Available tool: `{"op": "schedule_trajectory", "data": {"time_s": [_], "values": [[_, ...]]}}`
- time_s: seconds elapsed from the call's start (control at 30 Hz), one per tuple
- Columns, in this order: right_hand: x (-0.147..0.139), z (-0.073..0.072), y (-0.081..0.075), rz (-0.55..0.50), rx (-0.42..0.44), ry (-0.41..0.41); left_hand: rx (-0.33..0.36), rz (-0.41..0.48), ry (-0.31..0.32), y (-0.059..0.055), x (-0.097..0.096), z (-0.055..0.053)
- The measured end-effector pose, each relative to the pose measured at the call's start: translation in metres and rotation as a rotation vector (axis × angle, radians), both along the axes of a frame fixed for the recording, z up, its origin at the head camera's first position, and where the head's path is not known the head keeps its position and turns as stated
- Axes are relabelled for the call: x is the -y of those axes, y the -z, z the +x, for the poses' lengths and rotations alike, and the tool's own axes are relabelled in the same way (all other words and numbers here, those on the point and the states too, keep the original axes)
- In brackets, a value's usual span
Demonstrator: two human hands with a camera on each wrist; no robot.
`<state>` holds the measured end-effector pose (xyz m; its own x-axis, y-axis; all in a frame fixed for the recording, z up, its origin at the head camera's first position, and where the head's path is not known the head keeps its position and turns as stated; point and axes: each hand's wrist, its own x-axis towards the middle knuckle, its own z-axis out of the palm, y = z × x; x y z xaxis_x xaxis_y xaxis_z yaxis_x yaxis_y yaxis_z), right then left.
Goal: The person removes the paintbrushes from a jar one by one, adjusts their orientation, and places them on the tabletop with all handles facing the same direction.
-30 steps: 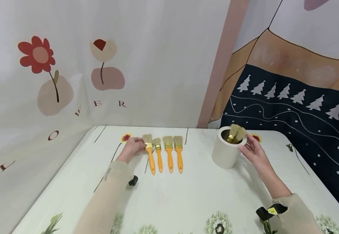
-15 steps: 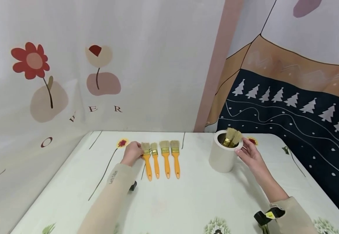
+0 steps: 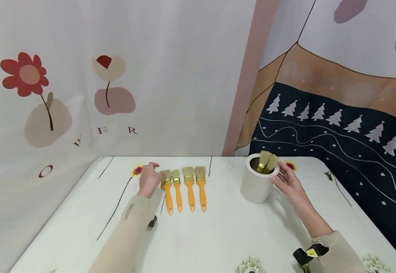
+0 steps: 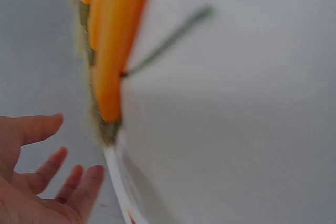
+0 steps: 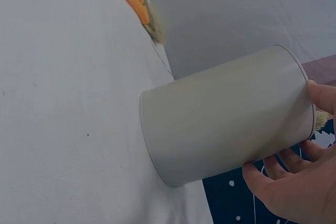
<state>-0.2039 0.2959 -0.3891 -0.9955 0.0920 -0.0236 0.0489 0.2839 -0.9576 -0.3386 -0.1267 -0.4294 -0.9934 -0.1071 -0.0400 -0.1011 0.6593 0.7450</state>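
Several flat paintbrushes with orange handles lie side by side on the table, bristles pointing away. My left hand point(image 3: 150, 180) is beside the bristle end of the leftmost paintbrush point(image 3: 168, 199); in the left wrist view its fingers point(image 4: 86, 192) are spread with nothing between them. Farther right stands a white cylindrical canister point(image 3: 255, 187), upright, with paintbrushes point(image 3: 263, 162) in it, bristles up. My right hand point(image 3: 290, 185) holds it near the rim. The right wrist view shows the thumb at the rim of the canister point(image 5: 226, 119) and curled fingers along its side.
The table point(image 3: 198, 242) has a white cloth printed with flowers. A printed curtain point(image 3: 177, 83) hangs right behind its far edge, and a dark fabric with white trees point(image 3: 321, 140) hangs on the right.
My left hand has let go of the leftmost paintbrush, which now lies straighter and level with the others. The right hand stays on the canister. The head view has shifted slightly.
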Motion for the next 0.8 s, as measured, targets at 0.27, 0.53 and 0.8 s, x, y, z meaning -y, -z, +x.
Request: {"op": "schedule_trajectory", "data": {"time_s": [0.27, 0.53, 0.8], "values": [[-0.003, 0.005, 0.001, 0.016, 0.009, 0.018, -0.178, 0.352, 0.130, -0.043, -0.065, 0.002], [-0.001, 0.002, 0.004, 0.013, 0.034, 0.015, -0.185, 0.571, 0.327, -0.068, -0.149, 0.014], [0.004, -0.002, 0.001, 0.008, 0.007, -0.004, -0.130, 0.532, 0.548, -0.103, -0.221, 0.042]]}}
